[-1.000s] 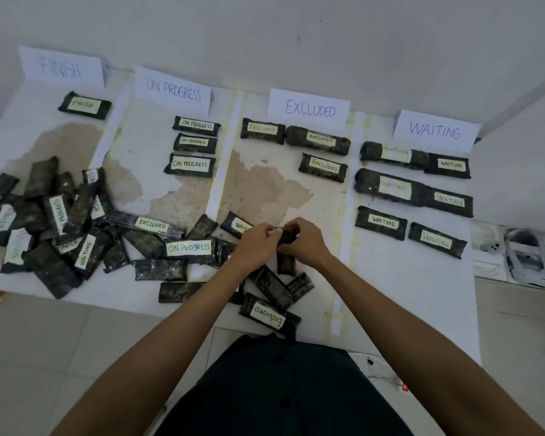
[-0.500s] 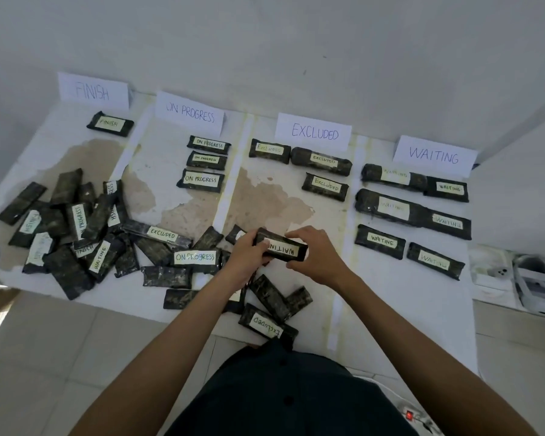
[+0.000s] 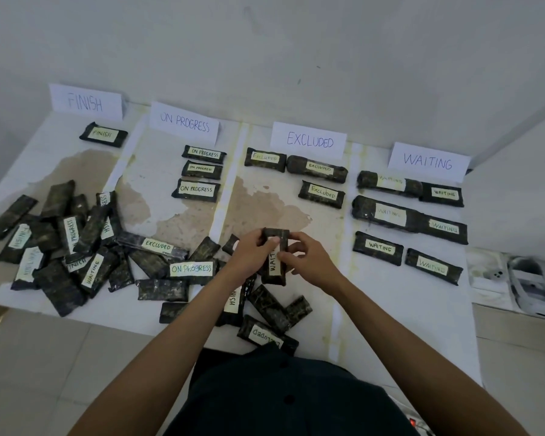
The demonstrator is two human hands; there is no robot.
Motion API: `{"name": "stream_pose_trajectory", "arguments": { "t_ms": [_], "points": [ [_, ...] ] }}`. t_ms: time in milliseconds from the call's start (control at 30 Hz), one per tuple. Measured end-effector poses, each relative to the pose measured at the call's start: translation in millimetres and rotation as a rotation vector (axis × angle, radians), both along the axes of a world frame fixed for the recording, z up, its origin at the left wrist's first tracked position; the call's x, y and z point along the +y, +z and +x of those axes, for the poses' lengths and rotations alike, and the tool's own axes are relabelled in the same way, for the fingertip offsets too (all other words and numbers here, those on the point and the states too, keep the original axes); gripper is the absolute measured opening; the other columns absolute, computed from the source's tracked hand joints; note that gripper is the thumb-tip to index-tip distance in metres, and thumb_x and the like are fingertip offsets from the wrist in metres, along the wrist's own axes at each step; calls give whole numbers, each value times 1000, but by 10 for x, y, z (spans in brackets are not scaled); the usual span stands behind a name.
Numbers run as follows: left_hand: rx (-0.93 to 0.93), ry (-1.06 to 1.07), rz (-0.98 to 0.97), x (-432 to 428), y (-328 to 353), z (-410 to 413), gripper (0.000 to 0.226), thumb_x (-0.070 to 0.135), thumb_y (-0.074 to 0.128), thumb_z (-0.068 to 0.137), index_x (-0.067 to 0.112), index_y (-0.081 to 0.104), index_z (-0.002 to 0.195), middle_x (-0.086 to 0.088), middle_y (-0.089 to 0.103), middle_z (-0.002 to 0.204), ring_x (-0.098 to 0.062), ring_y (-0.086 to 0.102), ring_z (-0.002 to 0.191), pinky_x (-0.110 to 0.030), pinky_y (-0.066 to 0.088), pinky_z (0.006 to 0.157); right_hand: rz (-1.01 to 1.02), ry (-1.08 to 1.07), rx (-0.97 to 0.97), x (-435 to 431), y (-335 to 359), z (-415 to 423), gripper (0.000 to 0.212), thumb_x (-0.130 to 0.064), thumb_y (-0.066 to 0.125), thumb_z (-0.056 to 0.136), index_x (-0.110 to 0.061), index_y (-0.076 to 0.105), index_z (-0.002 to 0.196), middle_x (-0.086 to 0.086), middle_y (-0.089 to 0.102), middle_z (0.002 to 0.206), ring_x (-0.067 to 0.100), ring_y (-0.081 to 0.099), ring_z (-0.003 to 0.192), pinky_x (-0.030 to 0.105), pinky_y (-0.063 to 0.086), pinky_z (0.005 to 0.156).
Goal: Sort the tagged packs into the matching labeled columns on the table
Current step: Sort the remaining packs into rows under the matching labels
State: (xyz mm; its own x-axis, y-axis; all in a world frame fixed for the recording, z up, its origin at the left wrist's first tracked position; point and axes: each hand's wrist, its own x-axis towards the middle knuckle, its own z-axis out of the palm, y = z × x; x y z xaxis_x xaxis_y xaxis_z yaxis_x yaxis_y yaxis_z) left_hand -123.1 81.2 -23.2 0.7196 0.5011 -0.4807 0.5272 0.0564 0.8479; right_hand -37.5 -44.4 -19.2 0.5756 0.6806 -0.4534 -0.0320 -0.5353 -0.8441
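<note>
Turned lengthwise: WAITING pack (image 3: 274, 269), gripped by left hand (image 3: 247, 254) and right hand (image 3: 310, 262). Thirteen sorted; pile (image 3: 70, 234) at left edge of table (image 3: 375, 309) unsorted.

Glossy dark wrap, matt paper, a worn counter.
The held pack (image 3: 279, 275), between the left hand (image 3: 249, 256) and the right hand (image 3: 309, 262), is wrapped in crinkled dark plastic film that catches the light, as are the loose packs (image 3: 60, 247). Their tags (image 3: 191, 268) look like matt paper tape lettered in pen. The column cards (image 3: 309, 140) are plain matt white paper. The counter (image 3: 406, 309) has a smooth white coating, peeled to rough brown patches at left and centre. The shirt (image 3: 280, 398) is dark matt cloth. The white device (image 3: 532, 287) at the right looks like smooth plastic.
</note>
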Motion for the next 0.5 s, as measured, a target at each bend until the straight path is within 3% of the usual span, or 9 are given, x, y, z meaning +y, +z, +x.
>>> {"name": "stream_pose_trajectory", "arguments": {
  "t_ms": [133, 267, 367, 500],
  "points": [
    [19, -226, 133, 13, 25, 42, 34, 30, 51, 94, 21, 51, 127, 0, 59, 113, -16, 57, 100, -26, 47, 79, 9, -175, 114, 6, 12, -51, 31, -21, 63, 88, -15, 53, 117, 11, 68, 96, 21, 68, 68, 28, 55, 61],
    [60, -518, 611, -90, -58, 7, 74, 45, 62, 83, 11, 32, 141, -7, 43, 117, -20, 51, 100, -32, 49, 83, 11, -436, 218, -114, -43, -42, 32, -16, 61, 89, -8, 49, 117, 13, 66, 99, 23, 67, 71, 31, 56, 65],
    [39, -643, 767, -283, -153, 77, 75, 43, 66, 79, 7, 36, 137, -11, 45, 116, -27, 51, 100, -38, 49, 84, 54, -553, 279, -289, -73, -11, 34, -14, 64, 88, -8, 45, 116, 16, 67, 99, 23, 70, 70, 30, 56, 62],
    [-14, -676, 738, -610, -223, 297, 65, 25, 64, 84, 5, 34, 139, -13, 45, 123, -29, 49, 109, -37, 46, 88, 57, -650, 218, -607, -124, 68, 41, -13, 65, 86, -16, 38, 117, 10, 65, 101, 22, 70, 72, 30, 58, 63]
  ]
}}
